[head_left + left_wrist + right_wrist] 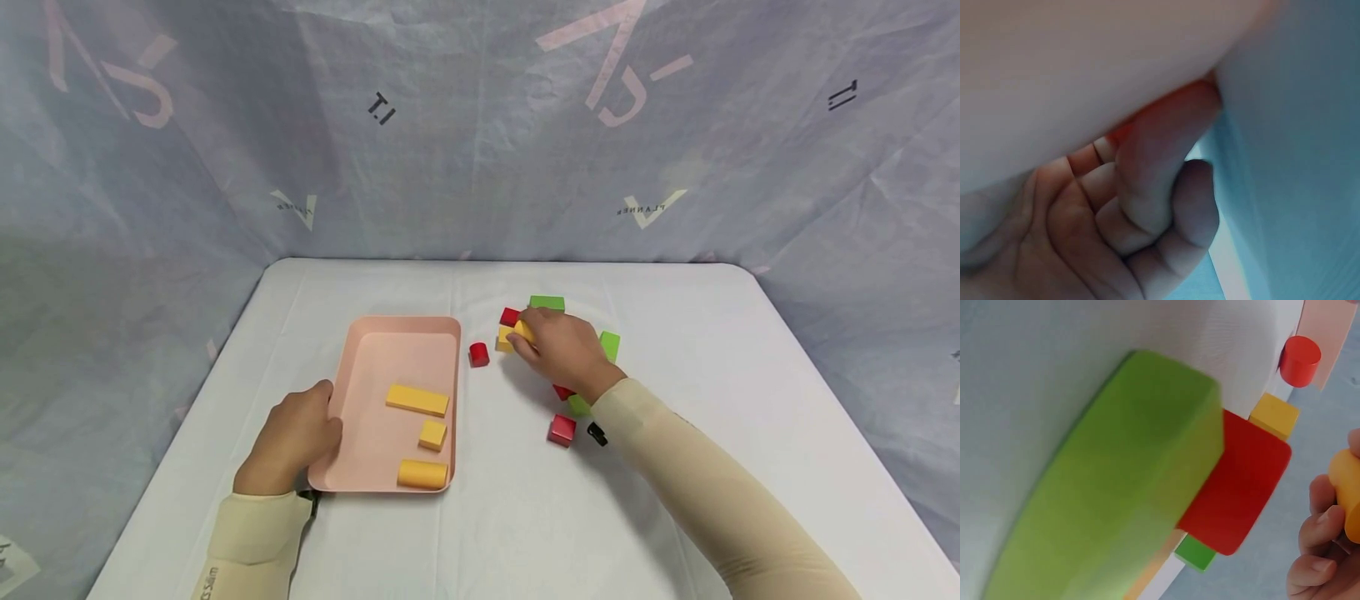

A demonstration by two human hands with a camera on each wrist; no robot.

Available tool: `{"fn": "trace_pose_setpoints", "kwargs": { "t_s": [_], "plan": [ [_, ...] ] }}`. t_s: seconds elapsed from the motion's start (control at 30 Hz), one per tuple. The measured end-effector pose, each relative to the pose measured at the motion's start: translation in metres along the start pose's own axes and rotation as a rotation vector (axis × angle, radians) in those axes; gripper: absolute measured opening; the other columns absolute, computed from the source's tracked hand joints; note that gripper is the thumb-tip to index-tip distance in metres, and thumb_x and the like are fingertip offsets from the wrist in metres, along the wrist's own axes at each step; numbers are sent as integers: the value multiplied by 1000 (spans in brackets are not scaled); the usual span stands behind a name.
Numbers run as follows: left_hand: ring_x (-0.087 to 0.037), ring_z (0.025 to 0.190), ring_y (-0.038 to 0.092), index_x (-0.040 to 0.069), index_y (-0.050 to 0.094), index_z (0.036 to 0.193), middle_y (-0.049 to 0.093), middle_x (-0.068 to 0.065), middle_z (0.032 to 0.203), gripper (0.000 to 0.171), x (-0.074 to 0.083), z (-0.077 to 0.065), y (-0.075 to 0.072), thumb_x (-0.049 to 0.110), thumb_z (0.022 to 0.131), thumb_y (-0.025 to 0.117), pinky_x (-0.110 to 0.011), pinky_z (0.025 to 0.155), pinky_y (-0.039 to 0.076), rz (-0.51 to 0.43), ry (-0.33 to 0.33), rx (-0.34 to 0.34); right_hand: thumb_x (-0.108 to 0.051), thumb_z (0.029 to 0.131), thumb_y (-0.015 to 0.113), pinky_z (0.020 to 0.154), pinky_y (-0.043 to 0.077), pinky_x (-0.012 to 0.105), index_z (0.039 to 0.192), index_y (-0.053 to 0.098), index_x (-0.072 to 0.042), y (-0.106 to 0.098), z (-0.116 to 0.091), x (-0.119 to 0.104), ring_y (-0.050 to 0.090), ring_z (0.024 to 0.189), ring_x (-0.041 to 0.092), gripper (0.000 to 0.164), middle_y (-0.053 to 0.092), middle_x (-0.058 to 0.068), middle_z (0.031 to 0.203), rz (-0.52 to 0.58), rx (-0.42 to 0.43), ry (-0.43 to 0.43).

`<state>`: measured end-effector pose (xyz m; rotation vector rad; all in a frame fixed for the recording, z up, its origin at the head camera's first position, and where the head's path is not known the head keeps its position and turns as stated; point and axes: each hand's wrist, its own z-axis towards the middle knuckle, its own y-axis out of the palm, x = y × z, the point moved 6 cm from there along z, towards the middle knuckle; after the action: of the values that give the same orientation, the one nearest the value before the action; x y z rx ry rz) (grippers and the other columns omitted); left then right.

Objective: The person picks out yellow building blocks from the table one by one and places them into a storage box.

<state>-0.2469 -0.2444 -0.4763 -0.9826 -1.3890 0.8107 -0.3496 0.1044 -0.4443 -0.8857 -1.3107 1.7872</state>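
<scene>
My left hand (295, 433) grips the left rim of a pink tray (390, 354); in the left wrist view its fingers (1147, 169) curl beneath the tray's edge. In the tray lie a long yellow block (417, 401), a small yellow block (432, 435) and a yellow cylinder (422, 474). My right hand (566, 346) holds another yellow cylinder (1349, 494) between thumb and fingers, above the loose blocks right of the tray. Close by it are a yellow block (505, 339), a red block (510, 317) and a green block (547, 302).
A red cylinder (478, 355) stands just right of the tray. Partly under the right forearm are another green block (611, 344), a small green piece (578, 406) and a small black object (597, 433). A red cube (562, 430) lies nearer the front on the white table (502, 533).
</scene>
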Motion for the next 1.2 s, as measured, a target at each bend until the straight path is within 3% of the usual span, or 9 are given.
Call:
{"fn": "trace_pose_setpoints", "kwargs": {
  "t_s": [0.47,0.77,1.2],
  "plan": [
    [-22,56,46,7,52,85,52,-5,65,8,1,0,-1,4,77,51,-38,49,40,3,4,4,-47,88,57,53,45,31,105,54,-17,-5,1,-12,44,66,9,35,53,-4,87,6,48,-29],
    [-22,56,47,5,53,87,54,-5,65,10,1,0,1,3,77,52,-38,49,41,6,-4,-9,-50,88,56,52,44,30,102,54,-19,-4,0,-19,44,64,10,34,49,-7,80,-1,18,-31],
    [-22,55,46,6,52,85,53,-5,64,8,0,0,-1,3,77,52,-38,49,40,4,0,3,-51,89,52,52,44,31,104,54,-21,-6,-3,-24,43,64,9,33,49,-8,82,18,44,-60]
  ]
}}
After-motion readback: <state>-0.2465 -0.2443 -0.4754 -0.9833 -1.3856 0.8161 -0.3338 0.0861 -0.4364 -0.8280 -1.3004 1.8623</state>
